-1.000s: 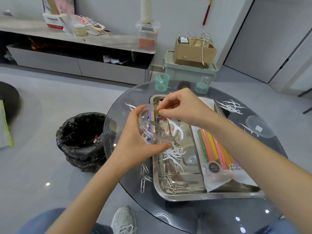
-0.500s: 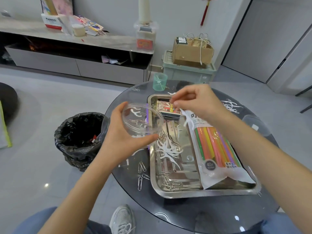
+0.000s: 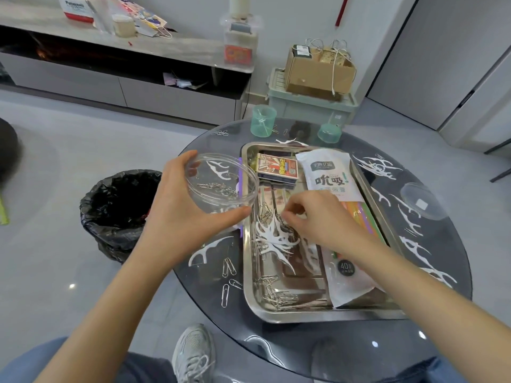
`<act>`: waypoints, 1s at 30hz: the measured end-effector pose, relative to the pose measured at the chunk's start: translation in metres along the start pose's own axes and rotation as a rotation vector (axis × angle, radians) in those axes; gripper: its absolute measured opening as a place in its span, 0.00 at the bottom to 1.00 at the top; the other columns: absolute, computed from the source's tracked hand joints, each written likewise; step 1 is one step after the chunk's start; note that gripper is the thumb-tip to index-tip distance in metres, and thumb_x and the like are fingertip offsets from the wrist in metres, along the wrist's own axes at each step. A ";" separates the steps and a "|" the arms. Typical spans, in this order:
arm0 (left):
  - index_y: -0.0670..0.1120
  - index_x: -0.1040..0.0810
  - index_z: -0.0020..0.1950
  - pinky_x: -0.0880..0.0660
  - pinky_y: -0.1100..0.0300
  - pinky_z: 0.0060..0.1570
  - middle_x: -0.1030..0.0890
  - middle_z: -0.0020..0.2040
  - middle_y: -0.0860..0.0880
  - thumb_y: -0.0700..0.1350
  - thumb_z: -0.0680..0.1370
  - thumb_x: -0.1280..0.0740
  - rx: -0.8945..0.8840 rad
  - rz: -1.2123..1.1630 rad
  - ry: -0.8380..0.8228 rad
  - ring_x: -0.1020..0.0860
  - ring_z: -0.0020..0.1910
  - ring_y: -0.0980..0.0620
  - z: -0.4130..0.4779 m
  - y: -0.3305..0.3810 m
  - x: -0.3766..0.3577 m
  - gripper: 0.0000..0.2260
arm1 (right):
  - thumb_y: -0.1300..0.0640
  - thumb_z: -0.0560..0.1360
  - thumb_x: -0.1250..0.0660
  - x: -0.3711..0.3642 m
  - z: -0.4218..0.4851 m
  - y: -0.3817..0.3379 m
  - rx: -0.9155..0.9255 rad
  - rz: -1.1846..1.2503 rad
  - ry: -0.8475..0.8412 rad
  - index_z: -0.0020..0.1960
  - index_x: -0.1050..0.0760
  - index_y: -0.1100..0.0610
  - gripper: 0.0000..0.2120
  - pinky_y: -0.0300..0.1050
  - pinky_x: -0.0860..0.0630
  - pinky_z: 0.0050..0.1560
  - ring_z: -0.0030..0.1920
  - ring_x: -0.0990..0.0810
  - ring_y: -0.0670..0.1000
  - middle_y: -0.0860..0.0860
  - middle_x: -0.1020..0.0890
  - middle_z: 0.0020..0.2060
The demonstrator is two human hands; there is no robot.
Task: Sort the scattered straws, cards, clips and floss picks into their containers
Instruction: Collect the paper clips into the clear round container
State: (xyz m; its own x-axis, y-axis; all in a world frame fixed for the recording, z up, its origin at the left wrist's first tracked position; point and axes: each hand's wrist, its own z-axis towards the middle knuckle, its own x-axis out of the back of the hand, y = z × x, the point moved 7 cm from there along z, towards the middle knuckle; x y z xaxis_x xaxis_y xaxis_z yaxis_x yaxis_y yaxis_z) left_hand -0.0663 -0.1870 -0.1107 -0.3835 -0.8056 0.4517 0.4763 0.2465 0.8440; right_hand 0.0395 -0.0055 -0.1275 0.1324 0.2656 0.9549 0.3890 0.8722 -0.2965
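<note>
Clear plastic fills the left hand [image 3: 179,208]: it grips a shallow round dish [image 3: 221,172], thumb along the near rim and fingers round the far side. The dish is held about level over the table [image 3: 359,355], just left of the tray [image 3: 249,275]. A few clips [image 3: 218,187] lie in it. It is probably kept this close so each carry is short, and level so nothing slides out.

The right hand [image 3: 318,217] is down in the tray, fingers curled, thumb and forefinger drawn almost together over a tangle [image 3: 265,214] of clips mixed with floss picks [image 3: 276,240]. Whether a clip sits in that pinch cannot be told, because the fingertips cover the spot. The tangle lies directly under them, beside the dish and lower.

Further out, a heap [image 3: 279,297] of clips fills the tray's near corner, and loose clips [image 3: 228,268] lie on the table just left of the tray, near the left wrist. The straw bag [image 3: 329,178] runs along the tray's right side, partly under the right forearm. The card box [image 3: 278,167] sits at the tray's far end. A green cup [image 3: 263,121] stands beyond the tray. Clip sorting looks only partly done.
</note>
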 end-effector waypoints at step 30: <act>0.50 0.42 0.74 0.39 0.75 0.54 0.32 0.67 0.54 0.68 0.53 0.30 0.000 0.004 -0.035 0.33 0.63 0.62 -0.002 0.003 0.004 0.53 | 0.45 0.66 0.24 -0.032 0.043 -0.024 0.131 -0.102 -0.319 0.66 0.27 0.52 0.31 0.47 0.31 0.61 0.62 0.29 0.50 0.48 0.25 0.61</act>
State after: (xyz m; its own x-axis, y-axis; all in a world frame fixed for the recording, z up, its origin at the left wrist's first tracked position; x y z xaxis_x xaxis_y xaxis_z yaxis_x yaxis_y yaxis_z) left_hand -0.0646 -0.1901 -0.1068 -0.4092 -0.7853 0.4646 0.4775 0.2496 0.8424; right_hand -0.0134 -0.0174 -0.1500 -0.2002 0.2714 0.9414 0.2622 0.9406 -0.2154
